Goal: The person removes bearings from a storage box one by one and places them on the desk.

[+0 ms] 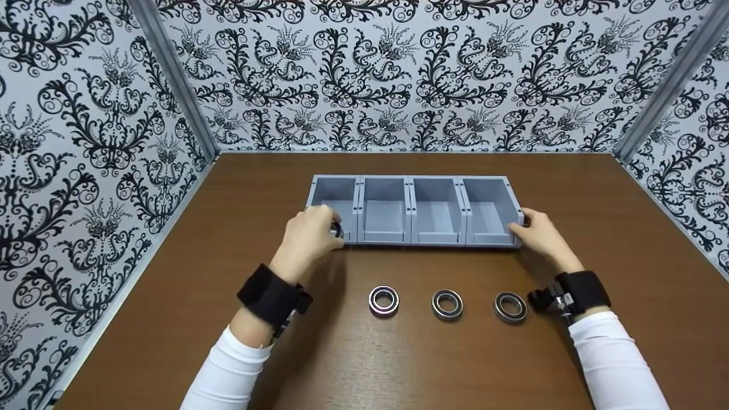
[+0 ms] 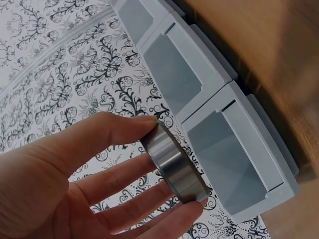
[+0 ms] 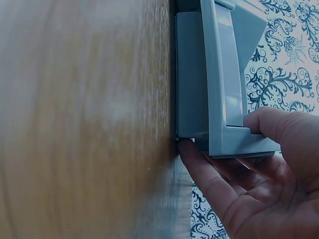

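Note:
My left hand (image 1: 307, 234) pinches a steel ball bearing (image 2: 172, 162) between thumb and fingers, at the front of the leftmost compartment in a row of grey plastic bins (image 1: 384, 237). In the left wrist view the bearing is seen edge-on, its shiny outer ring facing the camera, close beside the end bin (image 2: 259, 154). At the other end of the row, my right hand (image 1: 538, 234) grips the side of the rightmost bin (image 3: 217, 89), thumb over its front rim and fingers along its outer wall.
Three more bearings lie flat on the brown wooden table (image 1: 433, 364) in front of the bins: a left one (image 1: 373, 302), a middle one (image 1: 436, 307) and a right one (image 1: 500, 311), near my right wrist strap (image 1: 584, 291). Patterned walls (image 1: 398, 74) enclose the back and sides.

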`<action>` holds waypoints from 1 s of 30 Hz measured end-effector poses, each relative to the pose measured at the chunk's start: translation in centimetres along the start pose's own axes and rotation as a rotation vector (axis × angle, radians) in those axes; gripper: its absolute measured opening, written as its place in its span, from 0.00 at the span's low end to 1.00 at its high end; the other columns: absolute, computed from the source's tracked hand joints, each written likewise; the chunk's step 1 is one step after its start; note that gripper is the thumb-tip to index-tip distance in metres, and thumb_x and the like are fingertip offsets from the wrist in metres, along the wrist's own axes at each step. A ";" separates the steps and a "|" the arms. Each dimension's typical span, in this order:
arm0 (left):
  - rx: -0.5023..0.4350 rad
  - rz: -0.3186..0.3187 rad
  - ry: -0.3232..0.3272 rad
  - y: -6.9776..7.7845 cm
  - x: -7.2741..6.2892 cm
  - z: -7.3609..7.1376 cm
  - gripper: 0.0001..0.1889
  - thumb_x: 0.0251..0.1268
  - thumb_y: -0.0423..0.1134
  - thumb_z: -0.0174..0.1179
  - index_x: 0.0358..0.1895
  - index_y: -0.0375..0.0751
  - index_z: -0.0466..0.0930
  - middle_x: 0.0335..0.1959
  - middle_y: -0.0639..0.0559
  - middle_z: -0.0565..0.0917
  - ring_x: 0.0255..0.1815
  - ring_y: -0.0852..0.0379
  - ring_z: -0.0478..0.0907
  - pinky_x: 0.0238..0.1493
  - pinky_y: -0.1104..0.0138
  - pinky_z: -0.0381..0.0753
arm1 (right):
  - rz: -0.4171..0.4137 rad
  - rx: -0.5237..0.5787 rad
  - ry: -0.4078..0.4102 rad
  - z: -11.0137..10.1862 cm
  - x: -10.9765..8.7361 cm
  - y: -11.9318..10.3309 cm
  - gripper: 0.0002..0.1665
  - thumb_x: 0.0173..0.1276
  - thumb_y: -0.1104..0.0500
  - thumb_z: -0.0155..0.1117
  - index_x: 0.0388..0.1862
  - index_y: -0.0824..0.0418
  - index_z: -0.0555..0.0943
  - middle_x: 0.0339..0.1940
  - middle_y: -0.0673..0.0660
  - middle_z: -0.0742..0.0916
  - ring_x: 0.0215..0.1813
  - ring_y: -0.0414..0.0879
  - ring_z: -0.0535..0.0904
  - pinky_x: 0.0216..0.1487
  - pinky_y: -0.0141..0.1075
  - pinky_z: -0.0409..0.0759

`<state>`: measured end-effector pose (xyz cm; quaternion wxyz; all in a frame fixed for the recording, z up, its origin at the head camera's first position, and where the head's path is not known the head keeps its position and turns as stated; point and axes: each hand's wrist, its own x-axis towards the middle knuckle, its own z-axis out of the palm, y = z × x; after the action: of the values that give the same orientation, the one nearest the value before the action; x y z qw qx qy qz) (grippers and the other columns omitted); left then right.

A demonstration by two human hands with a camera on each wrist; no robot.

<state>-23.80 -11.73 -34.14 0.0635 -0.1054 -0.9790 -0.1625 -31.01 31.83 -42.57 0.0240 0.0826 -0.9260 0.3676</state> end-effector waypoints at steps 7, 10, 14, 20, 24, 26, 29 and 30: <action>-0.010 0.012 0.000 -0.1 -0.7 0.2 0.11 0.50 0.35 0.66 0.39 0.42 0.89 0.39 0.46 0.88 0.40 0.43 0.84 0.39 0.49 0.82 | -0.011 -0.002 0.008 0.1 0.0 0.1 0.27 0.70 0.64 0.55 0.63 0.81 0.71 0.52 0.78 0.83 0.42 0.41 0.79 0.40 0.20 0.71; -0.018 0.007 -0.005 -0.1 -0.9 0.2 0.11 0.51 0.34 0.66 0.40 0.41 0.89 0.39 0.46 0.88 0.39 0.45 0.84 0.39 0.50 0.82 | -0.013 0.001 0.011 0.1 0.0 0.1 0.27 0.70 0.64 0.55 0.63 0.81 0.71 0.52 0.78 0.83 0.42 0.40 0.78 0.40 0.20 0.71; -0.029 0.003 -0.007 -0.1 -1.2 0.2 0.14 0.51 0.34 0.67 0.44 0.39 0.89 0.43 0.45 0.89 0.42 0.45 0.85 0.42 0.50 0.82 | -0.016 0.008 0.019 0.2 -0.1 0.1 0.26 0.70 0.64 0.55 0.62 0.81 0.72 0.51 0.78 0.83 0.41 0.40 0.78 0.40 0.20 0.71; -0.040 0.016 -0.009 0.0 -1.6 -0.1 0.16 0.50 0.34 0.67 0.46 0.40 0.89 0.45 0.45 0.89 0.46 0.43 0.85 0.45 0.49 0.83 | -0.017 0.020 0.024 0.2 0.0 0.1 0.26 0.69 0.65 0.56 0.61 0.81 0.72 0.50 0.78 0.83 0.40 0.37 0.77 0.39 0.19 0.72; -0.039 0.020 -0.002 0.0 -1.8 -0.1 0.13 0.49 0.33 0.67 0.41 0.41 0.89 0.43 0.45 0.89 0.43 0.45 0.85 0.42 0.49 0.82 | -0.012 0.010 0.022 0.1 0.0 0.1 0.26 0.70 0.64 0.56 0.61 0.81 0.72 0.51 0.78 0.83 0.41 0.39 0.78 0.40 0.19 0.71; -0.037 0.026 0.001 0.0 -2.0 -0.1 0.09 0.49 0.32 0.65 0.36 0.42 0.89 0.38 0.46 0.88 0.40 0.46 0.84 0.38 0.51 0.81 | -0.004 0.010 0.018 0.1 0.0 0.0 0.27 0.70 0.64 0.56 0.62 0.81 0.72 0.52 0.78 0.83 0.42 0.40 0.78 0.40 0.19 0.71; -0.027 0.044 0.015 0.0 -2.3 -0.1 0.05 0.47 0.30 0.63 0.27 0.44 0.86 0.32 0.47 0.86 0.35 0.48 0.82 0.33 0.52 0.78 | 0.010 0.013 0.010 0.1 0.0 -0.1 0.27 0.70 0.64 0.55 0.62 0.80 0.71 0.53 0.77 0.83 0.43 0.40 0.78 0.40 0.20 0.71; -0.027 0.047 0.014 0.1 -2.4 -0.1 0.05 0.47 0.30 0.62 0.25 0.44 0.85 0.30 0.48 0.85 0.34 0.48 0.81 0.32 0.53 0.77 | 0.015 0.012 0.010 0.1 0.0 -0.1 0.27 0.70 0.64 0.55 0.63 0.80 0.71 0.53 0.76 0.83 0.43 0.41 0.78 0.40 0.20 0.70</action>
<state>-21.46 -12.16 -34.39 0.0725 -0.1281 -0.9735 -0.1751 -30.99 31.73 -42.56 0.0253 0.0742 -0.9243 0.3736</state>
